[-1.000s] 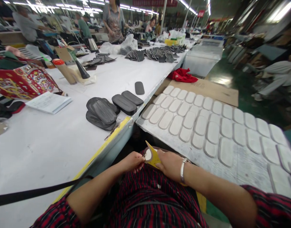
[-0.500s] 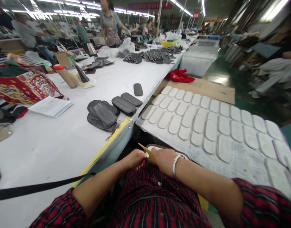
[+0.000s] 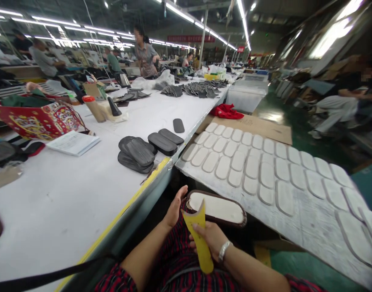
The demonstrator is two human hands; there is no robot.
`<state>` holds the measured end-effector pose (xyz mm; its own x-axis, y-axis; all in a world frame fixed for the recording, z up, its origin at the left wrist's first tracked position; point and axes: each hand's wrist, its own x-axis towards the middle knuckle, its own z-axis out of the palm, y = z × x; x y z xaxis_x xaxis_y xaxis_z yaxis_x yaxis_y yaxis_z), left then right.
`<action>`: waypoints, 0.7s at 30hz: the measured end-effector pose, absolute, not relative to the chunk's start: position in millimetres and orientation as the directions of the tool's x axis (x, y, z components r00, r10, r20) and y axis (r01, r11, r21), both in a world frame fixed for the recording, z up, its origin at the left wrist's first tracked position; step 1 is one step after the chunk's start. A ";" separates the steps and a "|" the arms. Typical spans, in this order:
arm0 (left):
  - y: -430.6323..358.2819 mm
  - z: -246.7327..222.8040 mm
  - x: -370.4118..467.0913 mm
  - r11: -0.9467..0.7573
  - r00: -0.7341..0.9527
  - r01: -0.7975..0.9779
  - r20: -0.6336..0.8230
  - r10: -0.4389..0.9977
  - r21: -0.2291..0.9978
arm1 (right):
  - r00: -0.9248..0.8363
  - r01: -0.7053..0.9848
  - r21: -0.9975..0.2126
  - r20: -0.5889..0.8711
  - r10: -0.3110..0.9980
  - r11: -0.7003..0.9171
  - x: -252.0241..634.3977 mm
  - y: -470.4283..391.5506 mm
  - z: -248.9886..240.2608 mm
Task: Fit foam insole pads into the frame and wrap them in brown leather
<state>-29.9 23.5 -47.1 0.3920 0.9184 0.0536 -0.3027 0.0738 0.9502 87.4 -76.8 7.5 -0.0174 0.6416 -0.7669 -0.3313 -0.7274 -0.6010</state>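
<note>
"How does the pad (image 3: 218,210) look, and where is it?"

"It's long with rounded ends, a white face and a dark brown rim that looks rough at both ends. It lies just beyond my lap, near the close edge of the metal board (image 3: 315,221). I can't tell what bears its weight."

"And your hands?"

"My right grip (image 3: 210,236) is closed round the yellow tool (image 3: 202,246), notched end up. My left grip (image 3: 174,207) is spread, fingers straight, by the pad's left end; whether it touches, I can't tell."

"What's different from half a second ago?"

"Both hands were together at that end, covering part of it. Now the tool is drawn back toward me, my left fingers have opened, and far more of the white face shows."

"Anything around, or in the way?"

"One tip of the tool hides a bit of the face. Rows of white pads (image 3: 266,174) fill much of the board, some overlapping. On the counter (image 3: 67,211) to my left are black pads (image 3: 137,153), some piled, and a paper booklet (image 3: 73,142). A red cloth (image 3: 227,111) lies past the board."
</note>
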 end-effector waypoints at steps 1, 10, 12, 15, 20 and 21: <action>24.9 -47.8 -24.4 0.110 0.418 -0.372 0.061 0.906 0.922 | -0.007 -0.372 -0.583 -0.776 0.630 -0.722 78.0 -74.1 2.3; 63.2 -30.6 -5.8 0.419 0.711 -0.239 -0.136 0.690 0.876 | 0.003 -0.612 -0.498 -0.779 0.628 -0.615 45.2 -57.1 -0.5; 65.7 -27.9 -3.8 0.383 0.686 -0.165 -0.173 0.706 0.909 | -0.019 -0.649 -0.477 -0.768 0.640 -0.592 44.2 -58.6 -1.7; 64.7 -24.2 -1.1 0.336 0.654 -0.079 -0.206 0.728 0.938 | -0.053 -0.675 -0.450 -0.761 0.647 -0.585 43.4 -61.8 -3.9; 60.1 -18.3 2.8 0.288 0.596 0.034 -0.251 0.763 0.957 | -0.069 -0.693 -0.422 -0.768 0.636 -0.584 44.5 -65.7 -5.9; 59.1 -17.3 3.5 0.271 0.585 0.044 -0.244 0.773 0.962 | -0.073 -0.693 -0.423 -0.765 0.640 -0.585 44.9 -66.4 -5.9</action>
<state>3.5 59.1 -17.3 0.5852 0.7733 -0.2442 0.0439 0.2706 0.9617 44.9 -66.4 -5.9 -0.0731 0.6398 -0.7650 -0.6926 -0.5845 -0.4227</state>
